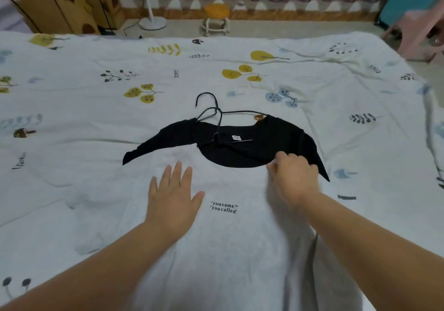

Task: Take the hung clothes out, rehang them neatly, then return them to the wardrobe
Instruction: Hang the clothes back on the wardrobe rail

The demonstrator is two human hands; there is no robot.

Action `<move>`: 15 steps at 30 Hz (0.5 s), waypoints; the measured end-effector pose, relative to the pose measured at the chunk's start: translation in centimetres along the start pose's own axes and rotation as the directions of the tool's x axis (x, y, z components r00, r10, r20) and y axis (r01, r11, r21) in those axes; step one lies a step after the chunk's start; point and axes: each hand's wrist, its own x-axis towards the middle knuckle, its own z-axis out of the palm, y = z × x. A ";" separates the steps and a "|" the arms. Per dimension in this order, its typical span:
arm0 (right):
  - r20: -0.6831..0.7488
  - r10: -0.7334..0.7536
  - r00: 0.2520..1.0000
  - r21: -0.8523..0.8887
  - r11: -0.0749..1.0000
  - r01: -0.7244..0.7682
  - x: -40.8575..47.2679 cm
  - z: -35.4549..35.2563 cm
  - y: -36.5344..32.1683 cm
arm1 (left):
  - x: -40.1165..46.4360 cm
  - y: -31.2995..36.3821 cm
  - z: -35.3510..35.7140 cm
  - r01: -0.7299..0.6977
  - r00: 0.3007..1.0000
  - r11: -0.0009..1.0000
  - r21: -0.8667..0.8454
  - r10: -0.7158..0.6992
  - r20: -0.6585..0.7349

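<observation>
A white T-shirt (216,238) lies at the frame's 6 o'clock on the bed (72,108), overlapping a black top (240,147) on wire hangers (211,113) toward 12. The left hand (171,197) rests flat on the shirt with fingers spread, and at 3 o'clock from it the right hand (292,178) curls its fingers, pinching the white fabric's edge.

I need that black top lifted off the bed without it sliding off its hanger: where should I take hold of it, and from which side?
Take the hanger, not the black top. Its hook lies flat on the bedspread, bare and pointing away, with the neck just below it. Reach over the garment from the near side and pinch that neck, probably with the free left hand.
</observation>
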 end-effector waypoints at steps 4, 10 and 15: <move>-0.213 -0.033 0.977 0.101 0.993 0.055 1.3 -1.6 0.3 | 0.9 0.3 -1.1 -0.008 0.990 0.999 -0.043 0.002 -0.142; -0.103 -0.090 0.991 0.175 0.979 0.107 7.6 -2.1 -0.2 | 5.3 0.1 -1.8 -0.042 0.995 0.999 -0.021 0.040 -0.091; 0.028 -0.113 0.993 0.127 0.986 0.109 10.3 0.1 -0.4 | 6.5 -0.9 1.2 -0.059 0.997 0.998 -0.024 0.058 -0.057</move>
